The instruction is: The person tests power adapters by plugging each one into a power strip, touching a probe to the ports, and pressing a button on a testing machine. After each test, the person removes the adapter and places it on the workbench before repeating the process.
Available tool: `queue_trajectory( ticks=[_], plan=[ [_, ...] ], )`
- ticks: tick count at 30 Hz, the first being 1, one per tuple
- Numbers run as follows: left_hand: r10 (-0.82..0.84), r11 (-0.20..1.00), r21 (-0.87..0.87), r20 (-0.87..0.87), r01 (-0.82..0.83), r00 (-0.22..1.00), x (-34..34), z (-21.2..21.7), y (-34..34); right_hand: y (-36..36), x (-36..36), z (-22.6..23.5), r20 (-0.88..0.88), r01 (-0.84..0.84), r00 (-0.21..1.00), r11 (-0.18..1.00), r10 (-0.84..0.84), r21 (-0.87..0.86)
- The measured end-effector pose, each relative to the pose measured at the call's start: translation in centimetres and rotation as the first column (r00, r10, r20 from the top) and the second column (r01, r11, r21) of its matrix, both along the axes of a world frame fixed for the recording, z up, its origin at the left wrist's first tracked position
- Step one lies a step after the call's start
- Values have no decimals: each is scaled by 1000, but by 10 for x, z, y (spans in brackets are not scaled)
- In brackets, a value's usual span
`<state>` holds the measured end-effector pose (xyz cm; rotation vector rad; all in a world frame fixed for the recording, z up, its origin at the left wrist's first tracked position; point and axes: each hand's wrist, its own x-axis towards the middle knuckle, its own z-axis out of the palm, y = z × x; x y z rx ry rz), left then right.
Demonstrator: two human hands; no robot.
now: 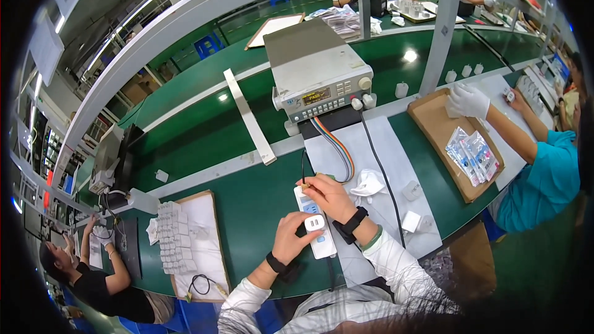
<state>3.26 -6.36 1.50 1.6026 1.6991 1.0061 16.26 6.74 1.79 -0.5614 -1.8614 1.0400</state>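
My left hand (292,235) is closed on a white two-port USB charger (314,222), its ports facing up. The charger sits over a white power strip (322,248); whether its prongs are in a socket is hidden. My right hand (332,198) pinches the small yellowish connector (304,186) on a thin black cable, just above the strip's far end. Beyond my hands stands a grey bench tester (322,77) with a lit display. Rainbow ribbon wires (337,148) run down from it. A crumpled white glove (369,184) lies right of my right hand.
Rows of white chargers (173,241) fill a cardboard tray at left, beside a short cable (207,284). Loose chargers (410,221) lie at right. A black cord (378,173) crosses the white sheet. Co-workers sit on both sides; the right one's gloved hand (468,100) touches a cardboard tray (427,111).
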Motion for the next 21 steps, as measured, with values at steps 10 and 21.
queue_trajectory(
  ticks=[10, 21],
  plan=[
    [74, 986, 144, 45, -80, 996, -37, 8, 20, -2, 6, 9, 45, 9, 999, 999, -7, -42],
    [11, 990, 143, 39, -16, 999, -34, -6, 65, -19, 12, 43, -65, 108, 993, 991, -103, 73]
  ],
)
